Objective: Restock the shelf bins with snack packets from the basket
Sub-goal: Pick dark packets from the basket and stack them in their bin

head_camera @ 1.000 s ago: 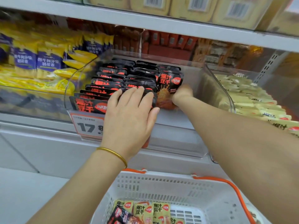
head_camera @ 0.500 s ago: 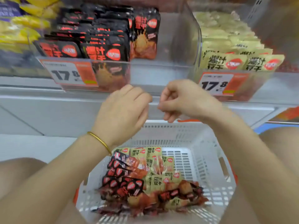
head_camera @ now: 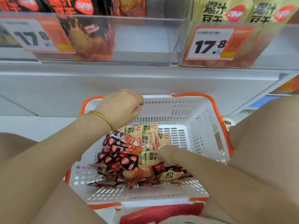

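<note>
- price tag "17.8" (head_camera: 34,35), L end of shelf front
- 2nd price tag "17.8" (head_camera: 210,43), R end
- grey shelf ledge (head_camera: 145,78) under both
- red obj (head_camera: 161,213), bottom of view, type unclear

A shop aisle: clear shelf bins (head_camera: 142,38) carry printed price tags (head_camera: 210,42) reading 17.8, rows of identical branded snack packets (head_camera: 226,12) stand behind them, and a white shopping basket (head_camera: 202,126) with orange handles sits below.
</note>
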Demonstrator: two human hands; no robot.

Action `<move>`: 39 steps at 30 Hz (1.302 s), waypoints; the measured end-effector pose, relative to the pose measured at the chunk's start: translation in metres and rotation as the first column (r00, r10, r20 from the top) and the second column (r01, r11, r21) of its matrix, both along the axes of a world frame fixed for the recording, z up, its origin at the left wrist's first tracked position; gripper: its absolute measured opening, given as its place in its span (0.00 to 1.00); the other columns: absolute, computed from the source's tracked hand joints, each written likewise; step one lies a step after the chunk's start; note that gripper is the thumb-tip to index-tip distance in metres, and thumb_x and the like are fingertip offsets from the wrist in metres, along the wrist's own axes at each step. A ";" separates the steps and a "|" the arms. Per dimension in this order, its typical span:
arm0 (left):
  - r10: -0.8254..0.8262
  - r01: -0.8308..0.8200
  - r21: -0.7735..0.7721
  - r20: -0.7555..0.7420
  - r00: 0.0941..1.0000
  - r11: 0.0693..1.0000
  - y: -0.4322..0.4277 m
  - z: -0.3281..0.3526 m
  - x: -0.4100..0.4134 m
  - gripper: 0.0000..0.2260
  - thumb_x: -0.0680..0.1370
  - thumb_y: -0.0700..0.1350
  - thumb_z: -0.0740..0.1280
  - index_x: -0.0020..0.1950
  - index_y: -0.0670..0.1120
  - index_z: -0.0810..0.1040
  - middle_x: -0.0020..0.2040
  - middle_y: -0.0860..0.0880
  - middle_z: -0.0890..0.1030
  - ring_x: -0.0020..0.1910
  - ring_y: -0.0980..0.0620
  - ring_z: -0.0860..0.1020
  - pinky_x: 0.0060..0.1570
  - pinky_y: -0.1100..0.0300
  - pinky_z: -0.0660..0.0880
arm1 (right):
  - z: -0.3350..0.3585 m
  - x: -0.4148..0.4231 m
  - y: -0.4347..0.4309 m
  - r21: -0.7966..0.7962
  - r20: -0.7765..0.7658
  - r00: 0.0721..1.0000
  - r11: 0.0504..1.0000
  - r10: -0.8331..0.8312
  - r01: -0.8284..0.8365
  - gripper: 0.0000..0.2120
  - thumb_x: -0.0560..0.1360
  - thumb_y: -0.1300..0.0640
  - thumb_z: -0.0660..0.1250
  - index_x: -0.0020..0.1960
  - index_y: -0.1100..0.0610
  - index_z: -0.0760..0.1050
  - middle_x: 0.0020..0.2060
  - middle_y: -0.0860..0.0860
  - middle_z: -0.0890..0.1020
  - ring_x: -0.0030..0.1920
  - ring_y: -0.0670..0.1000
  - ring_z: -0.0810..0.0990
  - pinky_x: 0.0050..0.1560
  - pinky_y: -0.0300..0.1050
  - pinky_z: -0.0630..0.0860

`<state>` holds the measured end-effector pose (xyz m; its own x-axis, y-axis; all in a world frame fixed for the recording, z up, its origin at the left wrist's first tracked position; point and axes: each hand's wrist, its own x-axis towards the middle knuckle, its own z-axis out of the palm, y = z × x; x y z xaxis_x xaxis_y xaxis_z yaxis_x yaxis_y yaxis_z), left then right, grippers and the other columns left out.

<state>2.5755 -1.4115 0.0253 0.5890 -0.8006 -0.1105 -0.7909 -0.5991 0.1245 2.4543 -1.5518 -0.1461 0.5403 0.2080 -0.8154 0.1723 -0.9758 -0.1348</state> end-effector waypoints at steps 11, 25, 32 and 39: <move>0.084 -0.047 0.092 -0.452 0.888 0.995 -0.014 -0.005 -0.007 0.15 0.78 0.50 0.65 0.63 0.46 0.74 0.56 0.51 0.78 0.56 0.52 0.75 0.56 0.59 0.70 | 0.139 0.058 -0.041 0.548 0.055 0.834 0.715 -0.549 0.435 0.03 0.75 0.64 0.67 0.42 0.61 0.77 0.35 0.52 0.78 0.39 0.52 0.80 0.42 0.47 0.81; 0.191 -0.262 -0.853 -0.194 0.962 0.452 0.003 0.118 0.047 0.07 0.76 0.43 0.66 0.53 0.48 0.75 0.47 0.50 0.78 0.47 0.52 0.78 0.52 0.55 0.76 | 0.294 0.078 -0.015 0.980 0.004 0.383 0.079 -0.924 0.181 0.07 0.70 0.67 0.70 0.45 0.57 0.78 0.40 0.53 0.82 0.39 0.49 0.81 0.44 0.47 0.81; 0.423 -0.080 -0.623 0.425 0.800 0.778 0.019 0.098 0.089 0.20 0.78 0.51 0.55 0.63 0.44 0.76 0.66 0.42 0.75 0.67 0.42 0.71 0.67 0.42 0.61 | 0.333 0.212 -0.037 0.931 0.262 0.051 0.266 -0.964 0.251 0.12 0.65 0.68 0.74 0.47 0.61 0.76 0.49 0.60 0.82 0.50 0.60 0.82 0.50 0.59 0.79; 0.420 -0.113 -0.547 0.478 0.771 0.830 0.019 0.088 0.091 0.21 0.79 0.53 0.52 0.64 0.44 0.75 0.65 0.43 0.75 0.65 0.43 0.72 0.68 0.43 0.58 | 0.263 0.287 -0.060 0.689 0.480 0.045 0.408 -0.876 0.600 0.13 0.70 0.57 0.73 0.52 0.59 0.75 0.53 0.57 0.80 0.54 0.57 0.80 0.56 0.52 0.78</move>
<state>2.6663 -1.3922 0.1134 0.6142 -0.4573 0.6432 -0.6203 -0.7836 0.0352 2.7415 -1.6122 0.1172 0.8007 -0.5977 -0.0410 -0.4695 -0.5836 -0.6626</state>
